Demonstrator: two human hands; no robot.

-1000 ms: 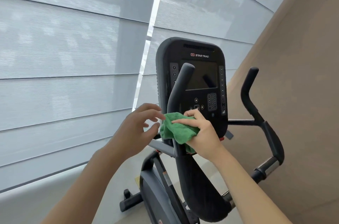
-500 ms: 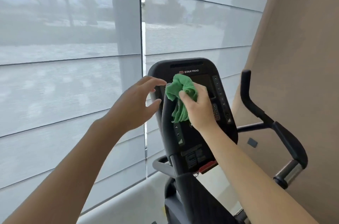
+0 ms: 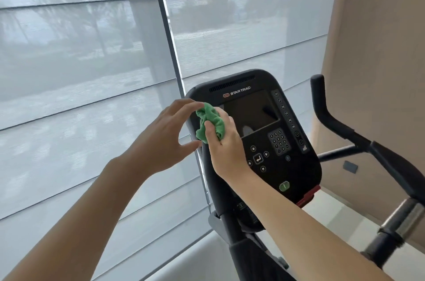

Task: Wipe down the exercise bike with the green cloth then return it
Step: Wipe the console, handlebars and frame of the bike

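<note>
Right hand (image 3: 226, 142) grips the green cloth (image 3: 210, 123), bunched into a wad, held at the top of the left handlebar upright (image 3: 212, 186), at 9 o'clock of the console (image 3: 271, 129) screen. Left hand (image 3: 164, 140) holds nothing, fingers spread wide, hovering just beside the cloth at its 9 o'clock, thumb near the cloth's lower edge.

Status, my read: mid-wipe, working the left handlebar top. Can't tell from surface look which parts are already clean. Likely left: console face and keypad, right handlebar (image 3: 340, 129) at 3 o'clock, well apart from the cloth, plus frame and seat out of view below. Return step not yet begun; cloth's home spot not in view.
</note>
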